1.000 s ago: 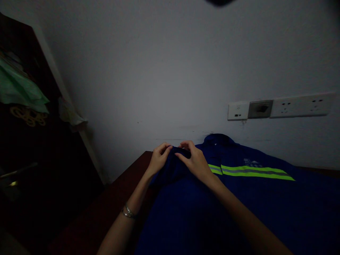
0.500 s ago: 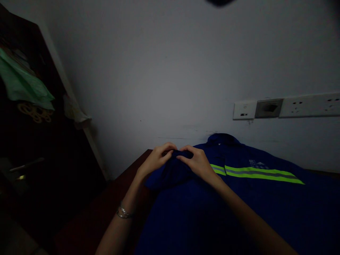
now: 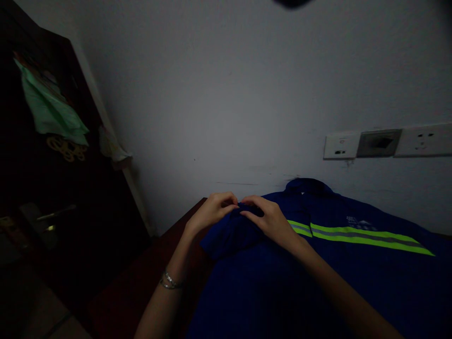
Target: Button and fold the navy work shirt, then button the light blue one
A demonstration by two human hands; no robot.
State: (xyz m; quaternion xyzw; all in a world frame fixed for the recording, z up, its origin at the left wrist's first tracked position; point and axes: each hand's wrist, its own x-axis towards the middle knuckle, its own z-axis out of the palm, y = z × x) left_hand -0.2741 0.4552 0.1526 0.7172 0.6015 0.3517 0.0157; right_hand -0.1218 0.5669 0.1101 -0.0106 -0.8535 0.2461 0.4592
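Where the left hand (image 3: 212, 210) pinches, the garment (image 3: 243, 292) bunches.

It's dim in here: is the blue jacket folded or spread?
Mostly spread: the blue jacket shows its collar and bright stripe, though cloth bunches between the left hand and right hand.

Looks out from the wearer's head, facing forward and downward over a dark red surface (image 3: 164, 249) toward a pale wall (image 3: 219, 103), fairly close and filling the upper and middle frame. Takes in the left hand (image 3: 213, 209) and the right hand (image 3: 271, 219) at near range, just below centre, with a blue garment (image 3: 353, 266) spread from lower centre to the right edge. Covers a wide field, reaching a dark door (image 3: 106, 226) aslant at the left and cutting off a row of wall plates (image 3: 378, 142) at the right edge.
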